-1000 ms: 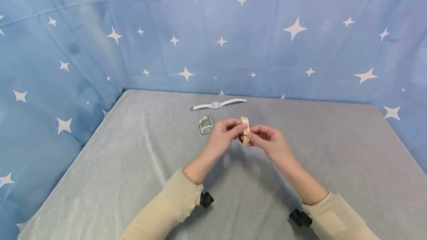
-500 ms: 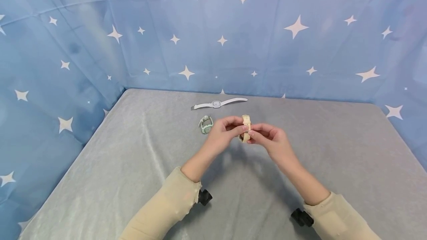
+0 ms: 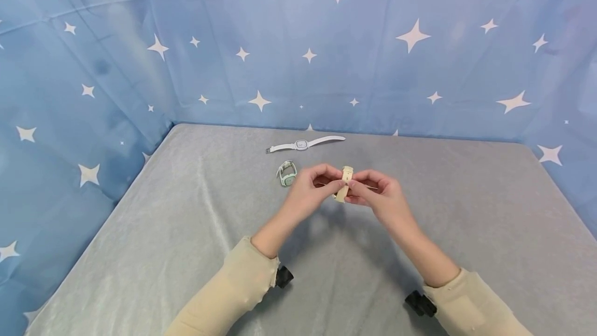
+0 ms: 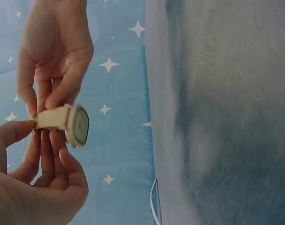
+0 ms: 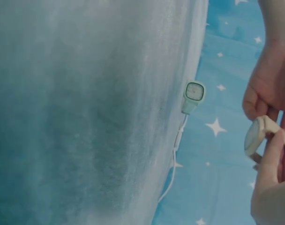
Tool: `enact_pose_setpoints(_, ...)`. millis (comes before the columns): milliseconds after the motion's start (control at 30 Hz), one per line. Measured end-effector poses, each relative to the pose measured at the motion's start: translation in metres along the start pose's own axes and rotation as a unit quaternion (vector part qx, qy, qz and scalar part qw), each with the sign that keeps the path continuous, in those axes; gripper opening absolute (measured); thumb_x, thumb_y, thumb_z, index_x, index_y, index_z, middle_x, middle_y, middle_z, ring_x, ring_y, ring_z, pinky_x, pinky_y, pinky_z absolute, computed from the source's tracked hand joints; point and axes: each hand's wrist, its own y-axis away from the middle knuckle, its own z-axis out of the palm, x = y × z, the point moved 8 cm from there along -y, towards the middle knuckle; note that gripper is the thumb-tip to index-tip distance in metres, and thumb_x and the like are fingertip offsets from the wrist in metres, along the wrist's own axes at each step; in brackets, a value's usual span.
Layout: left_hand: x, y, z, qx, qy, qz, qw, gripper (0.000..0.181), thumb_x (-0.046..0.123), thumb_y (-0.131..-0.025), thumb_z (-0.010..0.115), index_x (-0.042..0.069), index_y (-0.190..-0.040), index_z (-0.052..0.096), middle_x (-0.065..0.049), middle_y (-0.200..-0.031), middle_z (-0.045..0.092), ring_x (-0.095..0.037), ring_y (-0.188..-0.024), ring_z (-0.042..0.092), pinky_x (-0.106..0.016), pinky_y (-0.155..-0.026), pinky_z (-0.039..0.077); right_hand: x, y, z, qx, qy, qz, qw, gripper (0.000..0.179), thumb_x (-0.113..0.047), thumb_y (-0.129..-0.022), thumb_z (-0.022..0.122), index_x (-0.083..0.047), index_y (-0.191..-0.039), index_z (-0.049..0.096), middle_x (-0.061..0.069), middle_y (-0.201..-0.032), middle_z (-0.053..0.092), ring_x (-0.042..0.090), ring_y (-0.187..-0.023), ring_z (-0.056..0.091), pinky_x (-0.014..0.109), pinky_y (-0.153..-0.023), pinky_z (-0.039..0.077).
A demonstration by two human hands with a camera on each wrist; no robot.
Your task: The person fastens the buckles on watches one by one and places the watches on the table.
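A cream-yellow wristwatch [image 3: 345, 176] is held up between both hands, over the grey table. My left hand [image 3: 308, 188] pinches its strap from the left, thumb on the band. From the right, my right hand [image 3: 384, 195] pinches the same strap, its thumb tip right by the left one. The left wrist view shows the squarish watch case [image 4: 78, 125] hanging at the strap's end, dial facing away from the fingers. Fingertips hide the buckle area. Just left of the hands lies a mint-green watch [image 3: 288, 179], its strap standing in a loop.
A white watch [image 3: 301, 145] lies stretched flat near the back of the grey cloth-covered table [image 3: 448, 201]. Behind and to the left hangs a blue curtain [image 3: 364, 30] with white stars. Black wrist cameras [image 3: 283, 277] stick out from the beige sleeves [image 3: 228, 289].
The cream watch has tilted, its upper end leaning right and lower than half a second ago. Both thumbs have come together on the strap. The other watches stay put.
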Motion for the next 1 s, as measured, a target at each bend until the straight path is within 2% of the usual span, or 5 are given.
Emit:
enact_pose_setpoints(333, 0.004, 0.002, 0.001, 0.045, 0.034, 0.007, 0.9984, 0.005, 0.003, -0.089, 0.065, -0.002, -0.088, 0.064, -0.010, -0.083, 0.064, -0.010, -0.070, 0.054, -0.018, -0.062, 0.041, -0.011, -0.001, 0.004, 0.012, 0.052, -0.093, 0.9942, 0.006, 0.000, -0.096, 0.059, -0.003, -0.092, 0.064, -0.005, -0.089, 0.066, 0.007, -0.075, 0.071, 0.027, -0.070, 0.062)
enact_pose_setpoints(533, 0.005, 0.003, 0.002, 0.036, 0.025, 0.024, 0.9987, 0.005, 0.004, -0.090, 0.065, -0.001, -0.092, 0.065, -0.016, -0.087, 0.065, -0.003, -0.073, 0.055, -0.018, -0.066, 0.044, -0.012, 0.001, 0.005, 0.003, 0.056, -0.104, 0.9930, 0.012, -0.001, -0.097, 0.060, 0.011, -0.098, 0.060, -0.005, -0.090, 0.066, 0.007, -0.079, 0.073, 0.028, -0.073, 0.062)
enact_pose_setpoints(667, 0.003, 0.004, 0.002, 0.039, 0.023, 0.025, 0.9987, 0.005, 0.005, -0.089, 0.065, 0.001, -0.091, 0.066, -0.012, -0.084, 0.065, -0.003, -0.072, 0.054, -0.018, -0.064, 0.042, -0.014, 0.002, 0.005, 0.005, 0.065, -0.106, 0.9923, 0.014, 0.002, -0.095, 0.059, 0.015, -0.097, 0.060, -0.006, -0.087, 0.068, 0.008, -0.077, 0.072, 0.025, -0.074, 0.061)
enact_pose_setpoints(867, 0.004, 0.006, 0.005, 0.062, 0.001, 0.033, 0.9975, 0.004, 0.007, -0.085, 0.065, 0.003, -0.086, 0.065, -0.008, -0.079, 0.062, -0.002, -0.070, 0.053, -0.018, -0.062, 0.036, -0.016, 0.002, 0.003, 0.040, 0.129, -0.132, 0.9820, 0.006, 0.005, -0.091, 0.061, 0.009, -0.090, 0.064, -0.011, -0.082, 0.065, 0.002, -0.075, 0.066, 0.017, -0.070, 0.057)
enact_pose_setpoints(1000, 0.005, 0.006, 0.006, 0.066, -0.014, 0.036, 0.9971, 0.005, 0.009, -0.087, 0.066, 0.004, -0.088, 0.066, -0.011, -0.081, 0.065, -0.002, -0.072, 0.054, -0.018, -0.064, 0.036, -0.017, 0.004, 0.001, 0.059, 0.158, -0.152, 0.9740, 0.005, 0.005, -0.091, 0.060, 0.005, -0.087, 0.063, -0.002, -0.082, 0.063, 0.002, -0.074, 0.062, 0.015, -0.067, 0.054)
